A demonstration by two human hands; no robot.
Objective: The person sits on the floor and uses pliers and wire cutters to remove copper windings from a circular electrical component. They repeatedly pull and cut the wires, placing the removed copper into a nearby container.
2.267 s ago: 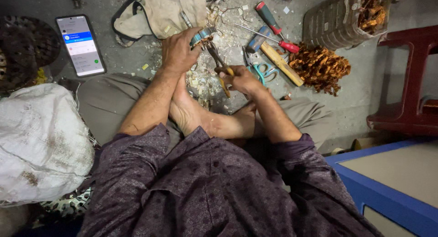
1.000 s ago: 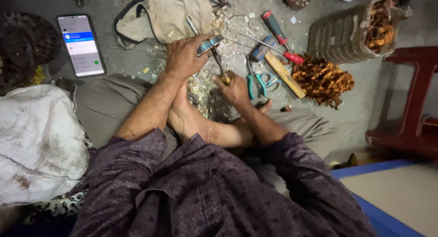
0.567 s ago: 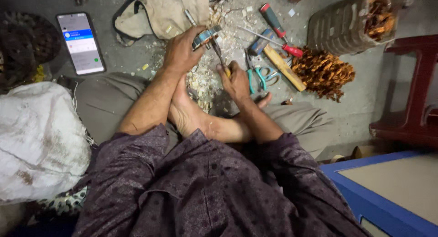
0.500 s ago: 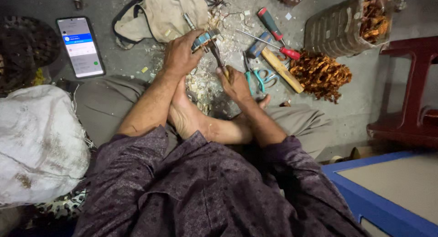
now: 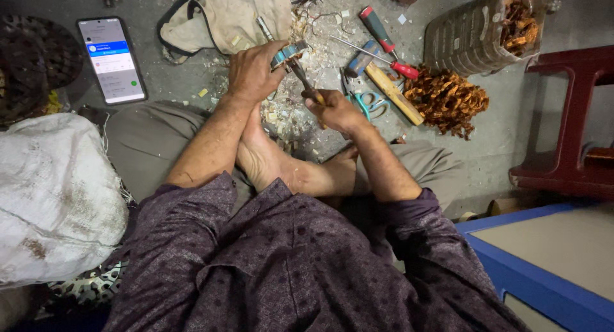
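Phone (image 5: 112, 59) lit, tan bag (image 5: 230, 15), red screwdriver (image 5: 377, 56), scissors (image 5: 364, 102), basket (image 5: 473, 31).

the floor (image 5: 550, 134) is rough grey concrete. the bag (image 5: 236, 15) is soft cloth. the sack (image 5: 51, 198) is rough woven plastic. the phone (image 5: 111, 59) is shiny glass. the stool (image 5: 575, 115) is glossy red plastic.

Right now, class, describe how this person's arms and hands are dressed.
Both hands, the left hand and the right hand, are bare, with no gloves or rings visible. Dark purple patterned shirt sleeves are pushed up to around the elbows, leaving the forearms uncovered.
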